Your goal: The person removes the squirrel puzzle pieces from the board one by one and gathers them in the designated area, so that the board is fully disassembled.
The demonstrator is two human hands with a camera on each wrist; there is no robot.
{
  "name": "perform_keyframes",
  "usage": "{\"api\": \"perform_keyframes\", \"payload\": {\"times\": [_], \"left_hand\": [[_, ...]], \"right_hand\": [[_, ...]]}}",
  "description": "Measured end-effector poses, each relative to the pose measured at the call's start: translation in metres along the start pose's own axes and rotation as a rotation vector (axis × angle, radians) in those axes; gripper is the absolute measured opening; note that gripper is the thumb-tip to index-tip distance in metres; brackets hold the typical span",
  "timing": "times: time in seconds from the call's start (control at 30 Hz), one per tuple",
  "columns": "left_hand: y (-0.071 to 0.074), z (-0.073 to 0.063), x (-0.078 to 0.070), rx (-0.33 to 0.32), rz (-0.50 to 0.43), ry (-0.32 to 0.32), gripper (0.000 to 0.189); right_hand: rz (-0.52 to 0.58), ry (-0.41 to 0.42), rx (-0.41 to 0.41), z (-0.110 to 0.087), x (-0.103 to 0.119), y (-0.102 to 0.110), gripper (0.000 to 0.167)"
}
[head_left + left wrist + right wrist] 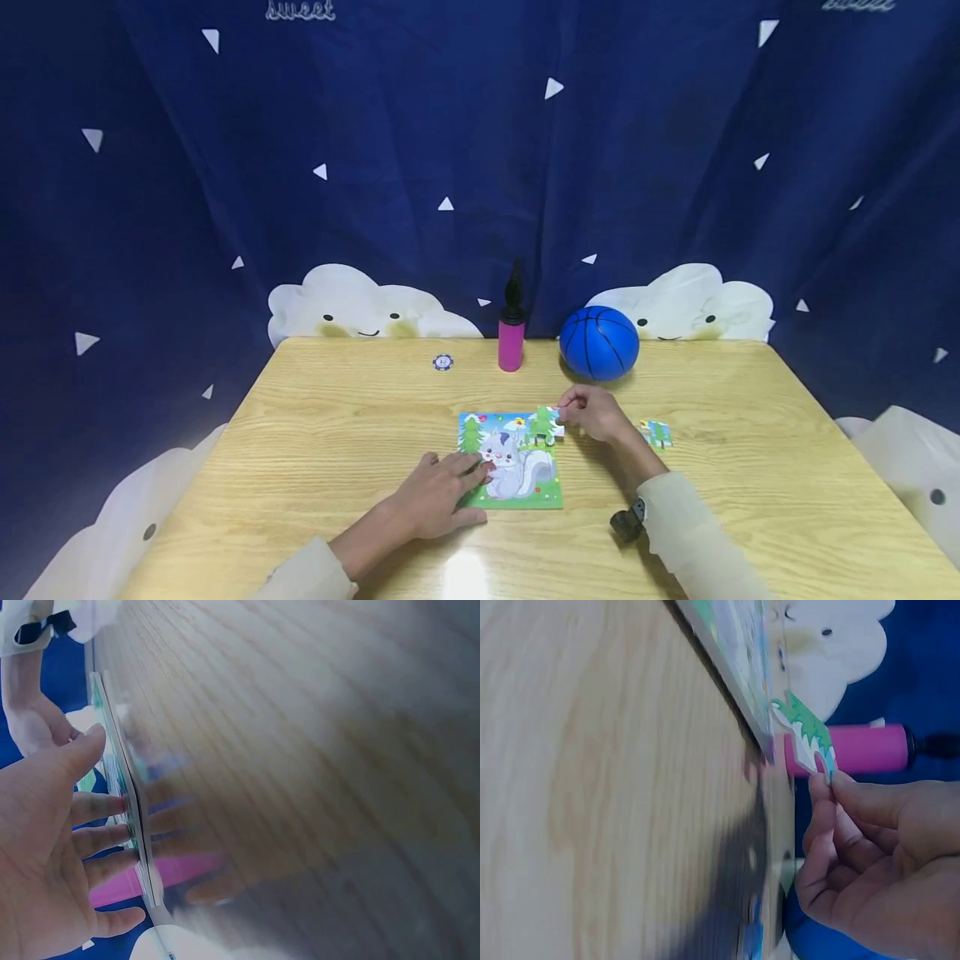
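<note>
A jigsaw puzzle (506,479) with a grey squirrel picture lies flat on the wooden table. My left hand (442,493) rests on its left side, fingers spread and fairly straight, as the left wrist view also shows. Between thumb and fingertips my right hand (596,412) pinches a puzzle piece (807,735) printed with a green tree and white snow. That piece is held tilted above the puzzle's upper right corner, clear of the board in the right wrist view. To the right of my right hand lie other puzzle pieces (658,434), partly hidden by the wrist.
At the back of the table stand a pink hand pump (512,343) with a black nozzle and a blue basketball (599,343). A poker chip (443,362) lies left of the pump. A dark blue curtain (480,167) with white clouds hangs behind the table.
</note>
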State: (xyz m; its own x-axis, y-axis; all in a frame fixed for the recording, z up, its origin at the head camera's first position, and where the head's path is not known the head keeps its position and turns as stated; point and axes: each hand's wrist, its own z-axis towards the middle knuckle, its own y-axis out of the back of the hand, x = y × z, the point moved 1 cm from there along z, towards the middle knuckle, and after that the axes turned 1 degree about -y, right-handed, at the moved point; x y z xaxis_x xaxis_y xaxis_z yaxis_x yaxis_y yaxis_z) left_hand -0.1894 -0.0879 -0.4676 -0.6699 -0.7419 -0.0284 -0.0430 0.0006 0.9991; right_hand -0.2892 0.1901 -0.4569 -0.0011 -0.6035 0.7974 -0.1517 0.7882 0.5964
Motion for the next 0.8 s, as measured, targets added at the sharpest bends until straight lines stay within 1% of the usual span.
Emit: {"api": "perform_keyframes", "payload": {"times": [0.13, 0.23, 0.3, 0.37, 0.57, 0.67, 0.8], "left_hand": [[0.000, 0.000, 0.000, -0.007, -0.003, 0.000, 0.068], [0.000, 0.000, 0.000, -0.010, 0.001, 0.002, 0.068], [0.000, 0.001, 0.000, -0.011, 0.006, 0.003, 0.068], [-0.001, 0.001, 0.000, -0.011, 0.009, 0.004, 0.068], [-0.002, 0.002, 0.000, -0.015, 0.017, 0.007, 0.067], [-0.003, 0.002, 0.000, -0.019, 0.015, 0.004, 0.067], [-0.002, 0.002, 0.000, -0.023, 0.011, 0.001, 0.067]], "right_hand": [[-0.017, -0.044, 0.005, 0.001, -0.010, 0.011, 0.005], [-0.015, -0.105, 0.017, 0.000, -0.015, 0.017, 0.005], [-0.027, -0.127, 0.025, -0.001, -0.018, 0.020, 0.005], [-0.056, -0.134, 0.022, -0.001, -0.021, 0.022, 0.004], [-0.211, -0.105, -0.009, 0.001, -0.028, 0.025, 0.005], [-0.246, -0.092, -0.024, 0.002, -0.030, 0.025, 0.006], [-0.250, -0.097, -0.027, 0.003, -0.031, 0.022, 0.005]]}}
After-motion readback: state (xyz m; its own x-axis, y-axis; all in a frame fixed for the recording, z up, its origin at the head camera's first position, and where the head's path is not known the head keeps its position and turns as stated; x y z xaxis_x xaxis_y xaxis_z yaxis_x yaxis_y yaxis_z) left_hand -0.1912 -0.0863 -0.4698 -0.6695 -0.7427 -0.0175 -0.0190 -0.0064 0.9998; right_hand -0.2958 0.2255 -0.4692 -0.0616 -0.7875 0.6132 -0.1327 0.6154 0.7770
